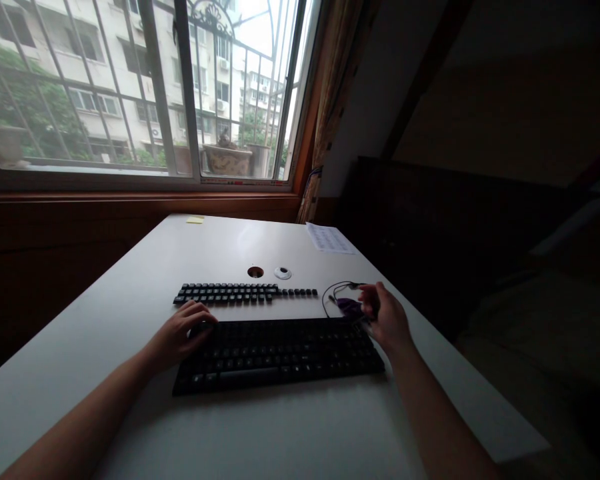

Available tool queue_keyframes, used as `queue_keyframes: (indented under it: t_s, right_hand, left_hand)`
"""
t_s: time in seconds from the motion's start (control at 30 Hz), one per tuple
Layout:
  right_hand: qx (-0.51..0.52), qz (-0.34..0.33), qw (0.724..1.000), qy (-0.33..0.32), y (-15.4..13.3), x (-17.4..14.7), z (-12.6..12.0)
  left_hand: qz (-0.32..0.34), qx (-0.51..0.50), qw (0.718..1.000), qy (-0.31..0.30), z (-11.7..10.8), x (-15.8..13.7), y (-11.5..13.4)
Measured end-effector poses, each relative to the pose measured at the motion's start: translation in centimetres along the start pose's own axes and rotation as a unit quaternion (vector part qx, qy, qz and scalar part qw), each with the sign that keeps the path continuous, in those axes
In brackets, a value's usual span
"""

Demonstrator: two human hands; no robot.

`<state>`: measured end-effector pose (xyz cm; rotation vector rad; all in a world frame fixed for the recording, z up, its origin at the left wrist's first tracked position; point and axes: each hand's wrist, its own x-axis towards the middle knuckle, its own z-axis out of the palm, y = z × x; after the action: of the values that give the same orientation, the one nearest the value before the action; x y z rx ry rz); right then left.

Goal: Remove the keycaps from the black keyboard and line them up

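Note:
A black keyboard lies across the white table, with keys on its near rows; its far part looks dark and bare. My left hand grips its far left corner, fingers curled over the edge. Past the far right corner, my right hand hovers with curled fingers; what they hold, if anything, is too dark to make out. Beside those fingers lie a purple item and a looped black cable. Loose black keycaps stand in rows behind the keyboard.
The white table has a round hole and a white round cover beside it. Printed paper lies at the far right edge, a yellow note at the far left. A barred window and curtain stand beyond.

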<state>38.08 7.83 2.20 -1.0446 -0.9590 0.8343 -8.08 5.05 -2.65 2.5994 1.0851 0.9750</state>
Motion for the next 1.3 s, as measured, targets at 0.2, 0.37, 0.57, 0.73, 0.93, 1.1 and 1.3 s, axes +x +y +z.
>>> queue_keyframes:
  t_s: [0.2,0.37,0.57,0.73,0.93,1.1,1.3]
  right_hand:
    - [-0.074,-0.005,0.996,0.058,1.8,-1.9,-3.0]
    - [-0.288,-0.103,0.949,0.077,2.4,-2.5,-4.0]
    - [-0.426,-0.133,0.887,0.12,2.3,-2.4,-5.0]
    - [-0.448,-0.087,0.878,0.142,2.9,-2.2,-5.5]
    - [-0.462,-0.054,0.872,0.153,2.9,-2.0,-5.9]
    - [-0.474,-0.043,0.865,0.158,2.8,-2.2,-5.5]
    - [-0.497,-0.106,0.857,0.089,2.3,-2.9,-4.4]
  left_hand:
    - [-0.001,-0.003,1.0,0.009,0.1,0.0,-0.1]
    - [-0.002,0.002,1.0,0.002,-0.1,-0.2,0.0]
    - [-0.031,-0.001,1.0,-0.004,-0.3,-0.3,0.4]
    - [-0.057,-0.014,0.998,-0.004,-0.3,-0.4,0.3]
    - [-0.063,-0.004,0.998,0.002,-0.1,-0.5,-0.4]
    - [-0.061,0.001,0.998,0.015,0.2,-0.5,-0.8]
    - [-0.068,-0.013,0.997,0.023,0.3,-0.6,-1.0]
